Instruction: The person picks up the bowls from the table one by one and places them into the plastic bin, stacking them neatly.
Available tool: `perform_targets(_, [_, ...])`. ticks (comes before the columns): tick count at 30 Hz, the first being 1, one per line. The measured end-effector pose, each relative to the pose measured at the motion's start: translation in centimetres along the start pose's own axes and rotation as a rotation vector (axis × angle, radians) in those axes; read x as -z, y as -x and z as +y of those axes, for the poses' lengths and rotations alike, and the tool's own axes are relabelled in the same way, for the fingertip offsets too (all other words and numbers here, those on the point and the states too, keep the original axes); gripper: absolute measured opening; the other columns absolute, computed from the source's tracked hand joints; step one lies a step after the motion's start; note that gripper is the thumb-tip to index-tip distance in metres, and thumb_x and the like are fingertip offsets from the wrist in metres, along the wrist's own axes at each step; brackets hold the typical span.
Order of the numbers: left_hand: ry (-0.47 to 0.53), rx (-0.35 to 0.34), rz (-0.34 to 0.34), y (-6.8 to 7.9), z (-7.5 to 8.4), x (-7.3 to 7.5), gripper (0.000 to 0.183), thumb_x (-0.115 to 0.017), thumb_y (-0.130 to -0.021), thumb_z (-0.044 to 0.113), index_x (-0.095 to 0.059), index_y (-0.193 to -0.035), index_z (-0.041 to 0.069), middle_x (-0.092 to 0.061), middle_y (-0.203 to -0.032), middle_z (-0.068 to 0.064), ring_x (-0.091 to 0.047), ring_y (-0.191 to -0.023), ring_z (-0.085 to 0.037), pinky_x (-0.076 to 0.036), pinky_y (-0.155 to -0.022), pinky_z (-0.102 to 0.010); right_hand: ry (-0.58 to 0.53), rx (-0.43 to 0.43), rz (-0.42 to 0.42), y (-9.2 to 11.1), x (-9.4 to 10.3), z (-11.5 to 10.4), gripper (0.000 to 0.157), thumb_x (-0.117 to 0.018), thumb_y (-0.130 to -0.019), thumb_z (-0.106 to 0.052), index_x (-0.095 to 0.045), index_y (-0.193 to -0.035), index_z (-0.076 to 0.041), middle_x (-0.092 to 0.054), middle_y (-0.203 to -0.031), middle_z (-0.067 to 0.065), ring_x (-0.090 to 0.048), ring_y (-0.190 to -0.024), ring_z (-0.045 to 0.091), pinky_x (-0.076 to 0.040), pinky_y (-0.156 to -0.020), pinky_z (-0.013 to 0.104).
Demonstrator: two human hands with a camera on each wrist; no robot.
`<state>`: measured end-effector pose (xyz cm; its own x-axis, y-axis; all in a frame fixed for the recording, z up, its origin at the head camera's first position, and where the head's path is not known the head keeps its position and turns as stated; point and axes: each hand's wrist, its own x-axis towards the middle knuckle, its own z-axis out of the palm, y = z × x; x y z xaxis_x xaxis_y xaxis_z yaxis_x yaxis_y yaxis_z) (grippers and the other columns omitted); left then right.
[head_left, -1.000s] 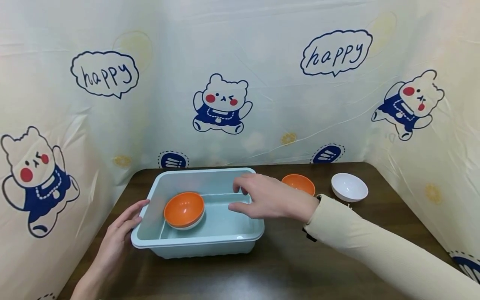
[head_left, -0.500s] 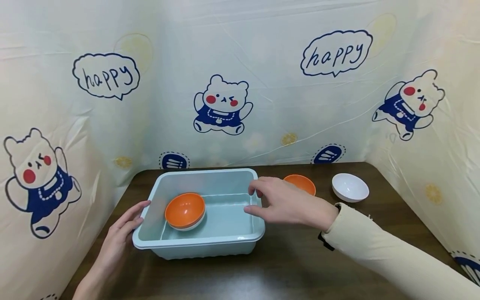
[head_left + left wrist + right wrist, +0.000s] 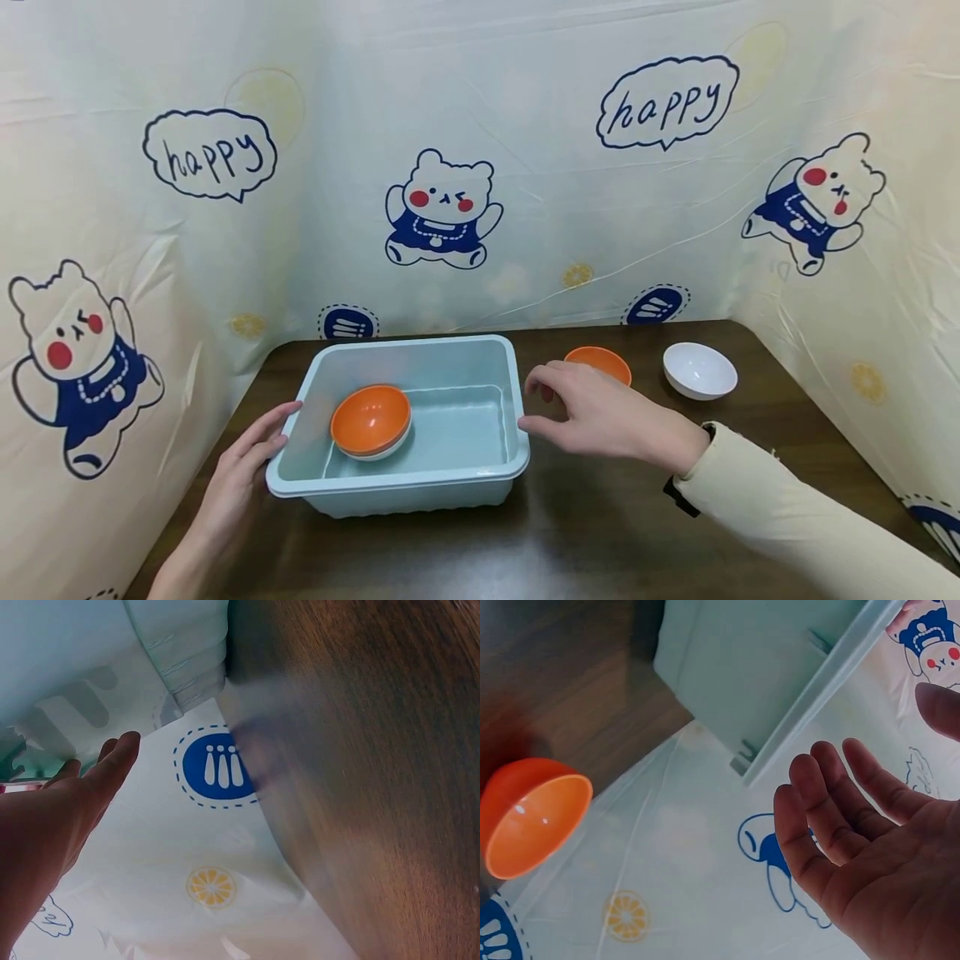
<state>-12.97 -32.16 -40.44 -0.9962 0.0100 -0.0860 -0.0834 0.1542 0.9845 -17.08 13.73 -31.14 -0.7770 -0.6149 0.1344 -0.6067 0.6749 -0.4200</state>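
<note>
A light blue plastic basin (image 3: 405, 482) stands on the table, left of the middle. Inside it an orange bowl (image 3: 371, 418) sits nested on a white one, of which only the lower edge (image 3: 384, 453) shows. My left hand (image 3: 234, 479) rests with extended fingers against the basin's left rim. Just past the right rim hovers my right hand (image 3: 600, 412), fingers loosely bent, nothing between them. In the right wrist view its palm and fingertips show bare beside the basin wall (image 3: 735, 682). Behind this hand lies another orange bowl (image 3: 600, 362), partly covered by it in the head view.
A white bowl (image 3: 700, 372) stands at the back right of the dark wooden table (image 3: 570, 533). Patterned cloth (image 3: 555, 208) hangs close round the back and both sides of the table.
My right hand has moved right, from over the basin to just outside its right rim. The left hand stays at the left rim, and the bowls have not moved.
</note>
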Motion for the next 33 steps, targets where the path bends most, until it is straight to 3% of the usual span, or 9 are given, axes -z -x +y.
perform_targets(6, [0.007,-0.022,0.003,-0.1,-0.1,0.0,0.049,-0.041,-0.115,0.035,-0.040,-0.163,0.023,-0.018,-0.170,-0.014,-0.039,-0.131,-0.013,-0.052,-0.089,-0.023,-0.008,-0.022,0.006,0.9,-0.2,0.9,0.035,-0.074,-0.098,-0.044,-0.068,-0.118,-0.017,-0.063,-0.100,-0.010,-0.059,-0.091,0.010,-0.054,-0.083,0.035])
perform_targets(13, [0.048,-0.065,-0.012,-0.2,-0.1,0.1,0.048,-0.042,-0.116,0.032,-0.041,-0.162,0.019,-0.019,-0.169,-0.016,-0.048,-0.123,-0.001,-0.053,-0.087,-0.024,-0.005,-0.042,0.046,1.8,-0.3,1.7,0.033,-0.074,-0.097,-0.045,-0.067,-0.115,-0.019,-0.059,-0.094,-0.011,-0.058,-0.088,0.013,-0.052,-0.078,0.033])
perform_targets(28, [0.042,-0.051,-0.003,-0.1,-0.2,0.0,0.048,-0.043,-0.115,0.032,-0.042,-0.162,0.020,-0.021,-0.168,-0.015,-0.048,-0.123,-0.005,-0.053,-0.086,-0.026,-0.010,-0.103,0.069,3.0,-1.3,4.3,0.028,-0.080,-0.094,-0.040,-0.064,-0.108,-0.023,-0.058,-0.091,-0.012,-0.056,-0.083,0.010,-0.050,-0.075,0.032])
perform_targets(33, [0.027,-0.030,-0.002,-0.1,-0.2,0.1,0.048,-0.042,-0.115,0.033,-0.041,-0.162,0.022,-0.017,-0.171,-0.017,-0.042,-0.128,-0.013,-0.052,-0.087,-0.025,-0.013,-0.106,0.084,3.1,-1.6,5.4,0.029,-0.083,-0.092,-0.038,-0.065,-0.108,-0.021,-0.060,-0.093,-0.011,-0.057,-0.084,0.010,-0.051,-0.077,0.034])
